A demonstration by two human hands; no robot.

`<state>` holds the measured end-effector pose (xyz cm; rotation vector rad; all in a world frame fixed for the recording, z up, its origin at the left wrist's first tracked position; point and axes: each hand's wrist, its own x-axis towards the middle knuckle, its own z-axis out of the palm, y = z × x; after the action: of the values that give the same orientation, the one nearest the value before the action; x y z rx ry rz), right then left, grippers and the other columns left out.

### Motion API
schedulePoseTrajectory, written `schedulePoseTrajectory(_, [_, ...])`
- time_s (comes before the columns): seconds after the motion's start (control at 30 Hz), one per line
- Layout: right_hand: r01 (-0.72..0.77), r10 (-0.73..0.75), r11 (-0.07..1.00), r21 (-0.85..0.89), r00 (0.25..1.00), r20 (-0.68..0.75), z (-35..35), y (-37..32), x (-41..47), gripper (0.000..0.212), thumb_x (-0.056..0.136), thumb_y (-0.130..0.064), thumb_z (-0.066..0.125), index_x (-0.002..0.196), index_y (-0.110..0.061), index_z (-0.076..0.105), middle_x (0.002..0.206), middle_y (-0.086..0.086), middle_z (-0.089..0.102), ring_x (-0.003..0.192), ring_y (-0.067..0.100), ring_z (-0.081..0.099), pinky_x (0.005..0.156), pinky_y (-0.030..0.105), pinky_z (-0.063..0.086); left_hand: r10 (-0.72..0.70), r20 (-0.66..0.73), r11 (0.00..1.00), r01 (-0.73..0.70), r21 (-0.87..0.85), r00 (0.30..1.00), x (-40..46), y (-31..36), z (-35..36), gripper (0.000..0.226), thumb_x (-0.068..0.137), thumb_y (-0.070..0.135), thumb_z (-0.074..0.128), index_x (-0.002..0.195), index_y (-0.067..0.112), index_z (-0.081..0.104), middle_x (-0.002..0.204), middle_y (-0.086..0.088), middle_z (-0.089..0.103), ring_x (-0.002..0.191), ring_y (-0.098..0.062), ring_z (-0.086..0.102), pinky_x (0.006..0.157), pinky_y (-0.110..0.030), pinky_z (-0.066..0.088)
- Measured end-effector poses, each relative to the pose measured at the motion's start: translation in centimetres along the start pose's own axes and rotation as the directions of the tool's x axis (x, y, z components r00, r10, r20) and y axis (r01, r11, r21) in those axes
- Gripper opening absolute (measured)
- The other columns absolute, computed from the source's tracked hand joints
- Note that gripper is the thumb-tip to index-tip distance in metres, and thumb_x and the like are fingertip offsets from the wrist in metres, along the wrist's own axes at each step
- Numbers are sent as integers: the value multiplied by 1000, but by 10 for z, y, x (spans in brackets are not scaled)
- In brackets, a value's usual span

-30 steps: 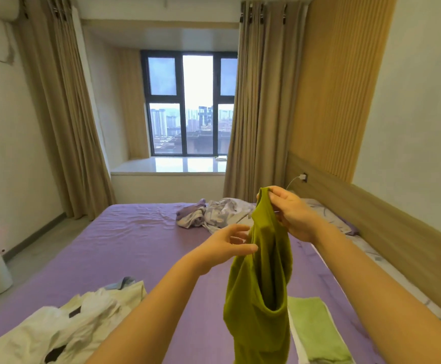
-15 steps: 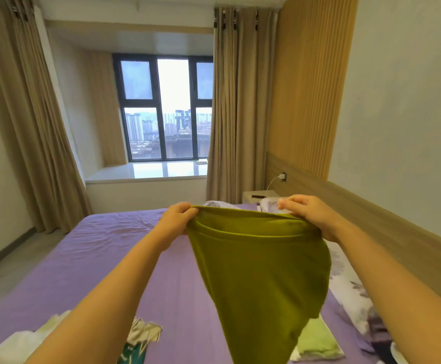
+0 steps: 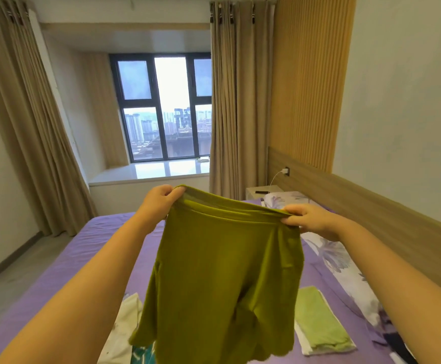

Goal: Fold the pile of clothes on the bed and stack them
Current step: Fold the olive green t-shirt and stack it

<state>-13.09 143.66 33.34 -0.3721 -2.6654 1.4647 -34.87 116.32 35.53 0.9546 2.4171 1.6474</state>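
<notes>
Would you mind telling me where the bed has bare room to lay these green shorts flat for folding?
The widest bare stretch of purple sheet lies left of centre, beyond the white garments toward the window. The right side is crowded: a folded light-green piece and floral bedding along the headboard. The olive shorts hide the middle, held by the left hand and right hand.

We see a dark-framed window [image 3: 165,109] with city towers beyond, beige curtains [image 3: 236,106] on either side, and a wooden headboard [image 3: 371,214]. A charger [image 3: 285,171] is plugged in above a nightstand [image 3: 262,191] holding perhaps a phone.
</notes>
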Motion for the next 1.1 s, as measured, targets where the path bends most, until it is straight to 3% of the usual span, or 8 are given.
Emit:
schedulePoseTrajectory(0.2, [45,-28,990,133,991,-130,19,-10,15,16,96,-24,53,111,-22,58,109,4,61,97,21,58,78,32,48,-24,-11,998,23,-65,1000,-6,-6,-16,33,97,40,50,90,8,56,83,-12,45,77,-21,42,71,-36,32])
schedulePoseTrajectory(0.4, [172,-116,952,254,968,-223,26,-27,25,10,95,-12,54,96,-18,62,87,3,64,73,10,60,59,19,48,-85,37,959,91,-269,996,-13,-12,-24,31,96,39,52,100,9,56,85,-17,49,81,-26,46,76,-40,39])
schedulePoseTrajectory(0.57, [250,-209,955,157,948,-240,24,-37,20,16,96,-11,53,94,-20,65,88,-2,66,81,9,60,69,19,48,-54,180,986,81,-147,982,-16,-17,-25,29,86,33,67,80,10,49,70,-7,51,68,-21,49,65,-30,39])
schedulePoseTrajectory(0.67, [201,-198,979,-17,940,-278,24,-35,18,17,97,-14,51,93,-25,63,86,3,62,76,13,53,62,17,42,-24,115,998,17,58,993,-16,-18,-21,38,87,33,68,69,15,39,62,-2,38,60,-16,39,56,-25,31])
schedulePoseTrajectory(0.77, [168,-160,986,-3,937,-311,28,-29,18,18,99,-13,44,96,-22,60,86,4,60,75,15,55,61,21,49,68,43,983,-74,166,997,-17,-15,-19,44,86,36,68,66,16,35,59,-1,33,57,-16,34,53,-26,27])
schedulePoseTrajectory(0.87, [144,-114,988,63,933,-340,33,-25,20,12,101,-17,42,96,-23,52,88,10,58,77,19,56,68,29,52,85,18,991,-87,101,996,-18,-7,-20,45,83,38,71,67,16,35,59,-3,31,57,-17,34,54,-28,27])
schedulePoseTrajectory(0.97, [165,-138,985,50,926,-352,41,-22,20,10,100,-18,44,93,-23,49,84,17,52,73,26,45,61,33,40,63,-12,998,-63,-14,998,-19,-1,-23,46,83,37,72,65,18,35,58,-2,33,56,-17,38,55,-30,32])
schedulePoseTrajectory(1.1, [265,-231,959,101,936,-267,48,-29,13,36,97,-5,42,78,-24,66,85,0,63,76,17,56,65,20,48,-8,-117,990,-8,-139,993,-20,-2,-31,41,84,36,71,66,16,41,61,-7,42,60,-20,45,60,-34,37])
